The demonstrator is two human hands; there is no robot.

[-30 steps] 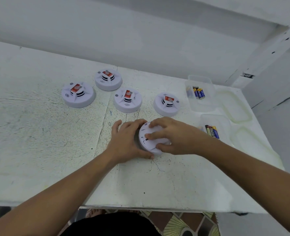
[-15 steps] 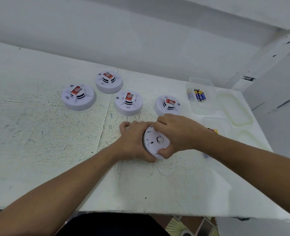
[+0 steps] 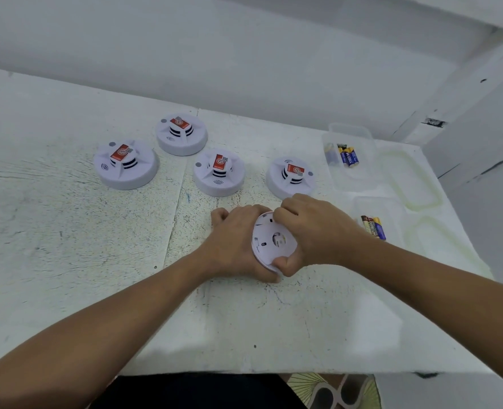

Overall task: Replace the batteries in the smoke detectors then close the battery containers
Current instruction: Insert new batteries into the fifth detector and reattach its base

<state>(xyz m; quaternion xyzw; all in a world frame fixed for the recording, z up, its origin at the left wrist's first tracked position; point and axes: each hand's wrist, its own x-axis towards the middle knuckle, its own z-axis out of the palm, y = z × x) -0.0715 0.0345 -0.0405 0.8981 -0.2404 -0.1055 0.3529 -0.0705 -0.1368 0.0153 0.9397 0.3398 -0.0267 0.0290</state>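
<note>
I hold a white round smoke detector (image 3: 269, 242) tipped up on its edge near the table's middle, its flat back plate facing me. My left hand (image 3: 235, 246) grips it from the left and underneath. My right hand (image 3: 312, 231) grips its right rim, fingers curled over the top edge and thumb at the bottom. Several other white detectors stand face up behind it, each with a red label: one at far left (image 3: 126, 165), one at the back (image 3: 181, 134), one in the middle (image 3: 219, 172) and one on the right (image 3: 290, 177).
A clear plastic box (image 3: 352, 172) at the back right holds blue and yellow batteries (image 3: 347, 156). A nearer clear box (image 3: 392, 231) holds batteries (image 3: 373, 227) too. Two translucent lids (image 3: 409, 181) lie at the right edge. The white table (image 3: 67, 246) ends just before my body.
The detector lay flat under both hands a second ago; it has been lifted and tilted upright on its edge, back plate toward me. Both hands have closed tighter around its rim.
</note>
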